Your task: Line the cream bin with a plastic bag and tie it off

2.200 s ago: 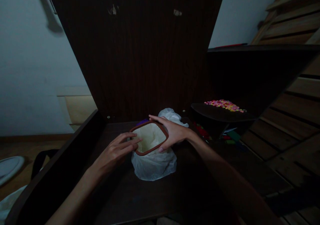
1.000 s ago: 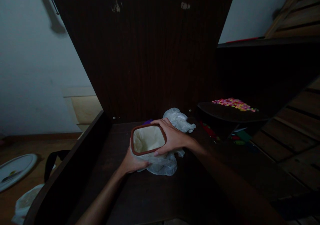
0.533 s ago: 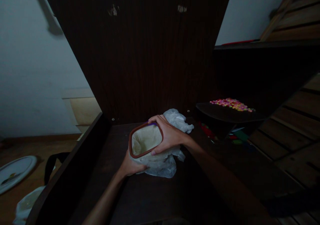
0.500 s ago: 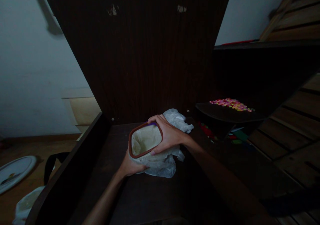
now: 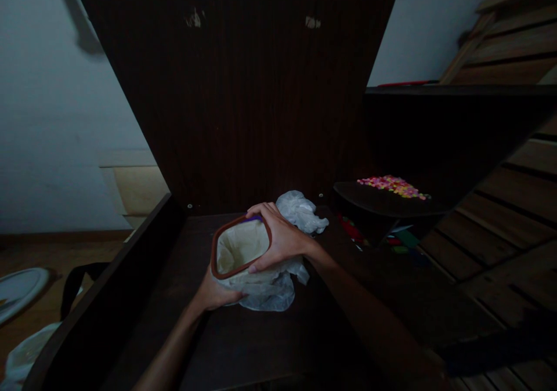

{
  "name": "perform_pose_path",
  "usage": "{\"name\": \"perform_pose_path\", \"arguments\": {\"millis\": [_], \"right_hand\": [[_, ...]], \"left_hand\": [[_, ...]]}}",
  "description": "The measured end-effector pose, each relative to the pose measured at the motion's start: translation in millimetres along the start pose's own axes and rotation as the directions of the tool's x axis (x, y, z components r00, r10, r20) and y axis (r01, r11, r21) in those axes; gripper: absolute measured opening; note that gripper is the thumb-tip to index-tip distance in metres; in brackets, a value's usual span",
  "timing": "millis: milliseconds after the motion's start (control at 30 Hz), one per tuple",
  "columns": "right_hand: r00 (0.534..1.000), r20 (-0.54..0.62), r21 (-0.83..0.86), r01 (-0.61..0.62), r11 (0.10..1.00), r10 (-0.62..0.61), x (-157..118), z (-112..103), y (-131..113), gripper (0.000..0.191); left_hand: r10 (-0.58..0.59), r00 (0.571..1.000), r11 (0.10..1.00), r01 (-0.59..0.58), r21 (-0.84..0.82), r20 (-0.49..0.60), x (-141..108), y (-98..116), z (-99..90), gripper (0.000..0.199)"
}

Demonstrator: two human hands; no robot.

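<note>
1. Container (image 5: pixel 213 257), brown-rimmed, pale film within: on the tabletop (image 5: pixel 243 344), left of middle, mouth up and tilted. Base hidden; whether it rests or is lifted cannot be told.
2. Left hand (image 5: pixel 217 292): earlier, fingers over the left rim and into the mouth; now cupped low round the near left wall, thumb along the near side, partly closed on the container.
3. Right hand (image 5: pixel 281 239): hold unchanged in kind, spread wide across the right side, fingers at the far rim, thumb at the near rim.
4. Mouth: no fingers inside now; film lies back against the walls, interior deeper to view. Rim skewed further, near left corner lower.
5. Translucent bag (image 5: pixel 274 298): loose folds below the rim, trailing right and near.
6. Purple patch (image 5: pixel 256 218): now visible at the far rim; nature unclear.
7. Crumpled white bag (image 5: pixel 300 211): far right of the container, unaltered.
8. Judgement: attention appears moved from interior to outside; two-sided hold suits steadying or turning.
</note>
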State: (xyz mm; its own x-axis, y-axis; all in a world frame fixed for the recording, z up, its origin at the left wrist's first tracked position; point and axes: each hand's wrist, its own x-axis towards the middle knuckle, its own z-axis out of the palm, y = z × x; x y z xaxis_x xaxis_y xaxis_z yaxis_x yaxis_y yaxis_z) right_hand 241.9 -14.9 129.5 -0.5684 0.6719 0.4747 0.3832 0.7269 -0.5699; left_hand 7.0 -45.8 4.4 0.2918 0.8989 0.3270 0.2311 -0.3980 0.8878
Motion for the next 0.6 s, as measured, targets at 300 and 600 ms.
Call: {"name": "perform_pose_path", "arguments": {"millis": [300, 600], "right_hand": [[0.997, -0.065, 0.114, -0.034, 0.993, 0.041, 4.0, -1.3, -3.3, 0.086], [0.949, -0.272, 0.229, -0.096, 0.969, 0.159, -49.1, -37.4, 11.2, 0.092]], "left_hand": [[-0.017, 1.0, 1.0, 0.017, 0.01, 0.025, -0.7, -10.1, 2.3, 0.077], [-0.07, 0.997, 0.995, 0.072, 0.066, -0.028, -14.8, -13.7, 0.7, 0.085]]}}
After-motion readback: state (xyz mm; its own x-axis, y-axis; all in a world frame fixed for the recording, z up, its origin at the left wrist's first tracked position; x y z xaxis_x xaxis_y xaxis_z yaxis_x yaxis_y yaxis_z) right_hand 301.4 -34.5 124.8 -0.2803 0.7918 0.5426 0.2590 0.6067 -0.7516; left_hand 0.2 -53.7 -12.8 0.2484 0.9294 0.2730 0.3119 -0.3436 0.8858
